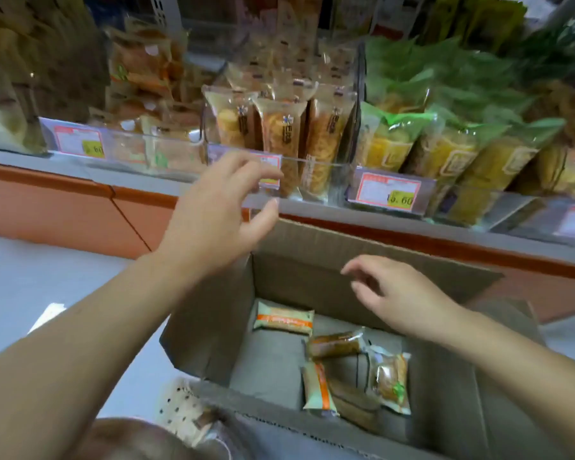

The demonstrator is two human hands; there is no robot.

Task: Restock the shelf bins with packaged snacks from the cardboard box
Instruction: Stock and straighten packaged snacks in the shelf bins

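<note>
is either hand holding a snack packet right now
No, the left hand by the clear bin and the right hand over the cardboard box both have spread, empty fingers.

An open brown cardboard box (312, 260) stands with its flaps raised. On its bottom lie four loose snack packets: a pale packet with an orange band (283, 317) at the far left corner, a brown packet (334, 343) toward the middle, a second pale packet (319, 386) nearer, and a clear packet (390, 380) to the right. Beyond the box's far flap, a clear shelf bin (312, 167) holds upright orange-brown packets (279, 134). A neighbouring bin (478, 197), to the right, holds green-topped packets (445, 151).
</note>
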